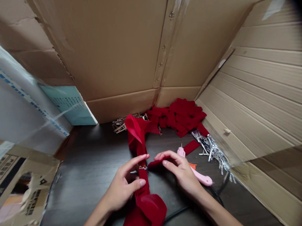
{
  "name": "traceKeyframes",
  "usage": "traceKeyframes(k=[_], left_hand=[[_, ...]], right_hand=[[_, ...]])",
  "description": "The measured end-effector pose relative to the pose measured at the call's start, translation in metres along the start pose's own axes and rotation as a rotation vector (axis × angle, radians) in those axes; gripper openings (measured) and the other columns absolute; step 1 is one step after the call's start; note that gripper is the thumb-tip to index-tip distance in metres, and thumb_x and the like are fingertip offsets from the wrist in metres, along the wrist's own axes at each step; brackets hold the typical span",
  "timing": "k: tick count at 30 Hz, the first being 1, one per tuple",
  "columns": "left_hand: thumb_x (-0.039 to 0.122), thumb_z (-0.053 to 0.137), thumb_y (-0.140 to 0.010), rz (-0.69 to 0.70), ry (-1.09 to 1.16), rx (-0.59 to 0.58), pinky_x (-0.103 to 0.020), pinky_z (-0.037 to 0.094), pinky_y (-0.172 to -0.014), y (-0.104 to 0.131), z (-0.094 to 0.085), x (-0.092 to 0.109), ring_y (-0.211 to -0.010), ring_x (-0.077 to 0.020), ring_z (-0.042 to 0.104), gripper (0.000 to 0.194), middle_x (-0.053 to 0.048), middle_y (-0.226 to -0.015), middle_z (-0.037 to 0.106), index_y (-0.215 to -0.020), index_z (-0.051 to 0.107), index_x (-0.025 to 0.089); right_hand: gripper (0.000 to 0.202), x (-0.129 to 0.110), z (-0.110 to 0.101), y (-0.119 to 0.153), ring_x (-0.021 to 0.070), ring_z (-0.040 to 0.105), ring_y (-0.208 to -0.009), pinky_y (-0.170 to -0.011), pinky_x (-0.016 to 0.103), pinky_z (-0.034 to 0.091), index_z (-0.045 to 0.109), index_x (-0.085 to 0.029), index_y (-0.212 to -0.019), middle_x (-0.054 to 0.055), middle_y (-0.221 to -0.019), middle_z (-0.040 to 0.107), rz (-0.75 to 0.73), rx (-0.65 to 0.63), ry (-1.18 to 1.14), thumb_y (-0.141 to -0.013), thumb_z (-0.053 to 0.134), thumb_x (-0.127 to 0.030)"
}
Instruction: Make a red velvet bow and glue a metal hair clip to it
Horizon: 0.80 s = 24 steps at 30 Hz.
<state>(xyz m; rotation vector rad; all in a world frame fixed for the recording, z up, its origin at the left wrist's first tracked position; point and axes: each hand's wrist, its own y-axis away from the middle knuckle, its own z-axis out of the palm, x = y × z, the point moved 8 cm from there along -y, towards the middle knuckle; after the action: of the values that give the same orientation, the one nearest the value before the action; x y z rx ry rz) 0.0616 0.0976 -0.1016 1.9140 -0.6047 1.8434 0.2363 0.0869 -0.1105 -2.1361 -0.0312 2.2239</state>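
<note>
A long red ribbon bow, with looped ends, runs up the middle of the table. A small shiny metal piece crosses its narrow middle. My left hand holds the bow from the left, its thumb and index finger lying over the ribbon on either side of the metal piece. Its other fingers are mostly hidden. In my right hand, a short red fabric strip is pinched between thumb and fingers. The strip's tip points left, close to the metal piece; whether they touch I cannot tell.
A pink glue gun with a black cord lies beside my right hand. Behind are a pile of red strips and metal clips. Silver twist-tie-like strips lie at right. Cardboard walls enclose the dark table.
</note>
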Motion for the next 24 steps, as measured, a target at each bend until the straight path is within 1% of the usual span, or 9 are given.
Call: traceKeyframes(k=[3, 6, 8, 10, 12, 14, 18, 20, 24], left_hand=[[0.024, 0.066, -0.082, -0.013, -0.073, -0.025, -0.040, 0.038, -0.108, 0.000, 0.004, 0.003, -0.129, -0.0246, 0.048, 0.053, -0.002, -0.144, 0.050, -0.132, 0.054, 0.035], [0.018, 0.067, -0.080, -0.017, -0.147, -0.044, -0.040, 0.028, -0.115, 0.000, 0.008, 0.006, -0.133, -0.0219, 0.044, 0.056, 0.001, -0.142, 0.052, -0.132, 0.055, 0.038], [0.016, 0.068, -0.078, -0.035, -0.157, -0.076, -0.039, 0.030, -0.114, 0.001, 0.012, 0.005, -0.132, -0.0214, 0.046, 0.059, 0.002, -0.141, 0.053, -0.130, 0.056, 0.039], [0.015, 0.070, -0.076, -0.055, -0.162, -0.100, -0.038, 0.036, -0.110, 0.002, 0.016, 0.002, -0.130, -0.0220, 0.047, 0.059, 0.001, -0.140, 0.054, -0.128, 0.058, 0.039], [0.015, 0.071, -0.075, -0.058, -0.163, -0.100, -0.037, 0.039, -0.106, 0.004, 0.018, 0.000, -0.129, -0.0227, 0.047, 0.058, 0.000, -0.139, 0.055, -0.127, 0.059, 0.038], [0.015, 0.071, -0.075, -0.047, -0.172, -0.087, -0.037, 0.038, -0.108, 0.004, 0.018, -0.002, -0.129, -0.0226, 0.048, 0.057, 0.000, -0.138, 0.056, -0.126, 0.060, 0.037], [0.015, 0.071, -0.074, -0.031, -0.211, -0.008, -0.038, 0.034, -0.110, 0.004, 0.013, -0.001, -0.126, -0.0230, 0.050, 0.053, -0.001, -0.133, 0.060, -0.122, 0.063, 0.036], [0.015, 0.071, -0.075, -0.031, -0.204, 0.048, -0.038, 0.037, -0.108, 0.003, 0.007, 0.001, -0.125, -0.0237, 0.051, 0.051, -0.002, -0.132, 0.061, -0.122, 0.064, 0.034], [0.013, 0.068, -0.076, -0.038, -0.106, 0.102, -0.034, 0.047, -0.097, -0.001, 0.001, 0.002, -0.121, -0.0245, 0.053, 0.052, -0.005, -0.136, 0.057, -0.125, 0.062, 0.030]], right_hand=[[0.020, 0.002, 0.011, 0.002, 0.0192, 0.061, -0.081, -0.076, 0.030, 0.046, 0.063, -0.018, -0.092, 0.004, -0.086, 0.066, 0.033, -0.093, 0.140, -0.088, 0.056, -0.036], [0.015, 0.000, 0.020, 0.005, 0.0197, 0.061, -0.087, -0.080, 0.030, 0.045, 0.063, -0.018, -0.092, 0.004, -0.089, 0.068, 0.000, -0.162, 0.259, -0.089, 0.054, -0.029], [0.010, 0.002, 0.024, 0.006, 0.0192, 0.062, -0.087, -0.079, 0.029, 0.045, 0.060, -0.018, -0.092, 0.004, -0.088, 0.068, 0.016, -0.208, 0.252, -0.087, 0.055, -0.024], [0.007, 0.005, 0.028, 0.007, 0.0176, 0.062, -0.080, -0.072, 0.027, 0.044, 0.055, -0.018, -0.089, 0.002, -0.082, 0.067, 0.065, -0.235, 0.213, -0.084, 0.057, -0.022], [0.010, 0.009, 0.030, 0.009, 0.0148, 0.059, -0.070, -0.064, 0.024, 0.042, 0.049, -0.018, -0.084, -0.001, -0.074, 0.065, 0.112, -0.249, 0.174, -0.081, 0.059, -0.020], [0.014, 0.011, 0.032, 0.009, 0.0117, 0.053, -0.062, -0.057, 0.021, 0.036, 0.046, -0.019, -0.081, -0.004, -0.067, 0.059, 0.139, -0.260, 0.150, -0.078, 0.060, -0.018], [0.021, 0.011, 0.030, 0.009, 0.0096, 0.046, -0.059, -0.056, 0.020, 0.033, 0.050, -0.017, -0.087, -0.006, -0.064, 0.052, 0.153, -0.258, 0.134, -0.072, 0.066, -0.018], [0.024, 0.010, 0.030, 0.009, 0.0097, 0.045, -0.061, -0.057, 0.021, 0.034, 0.053, -0.015, -0.087, -0.005, -0.066, 0.052, 0.166, -0.272, 0.136, -0.070, 0.070, -0.021], [0.022, 0.013, 0.029, 0.009, 0.0092, 0.045, -0.057, -0.052, 0.020, 0.034, 0.056, -0.014, -0.075, -0.003, -0.065, 0.051, 0.206, -0.288, 0.194, -0.074, 0.070, -0.032]])
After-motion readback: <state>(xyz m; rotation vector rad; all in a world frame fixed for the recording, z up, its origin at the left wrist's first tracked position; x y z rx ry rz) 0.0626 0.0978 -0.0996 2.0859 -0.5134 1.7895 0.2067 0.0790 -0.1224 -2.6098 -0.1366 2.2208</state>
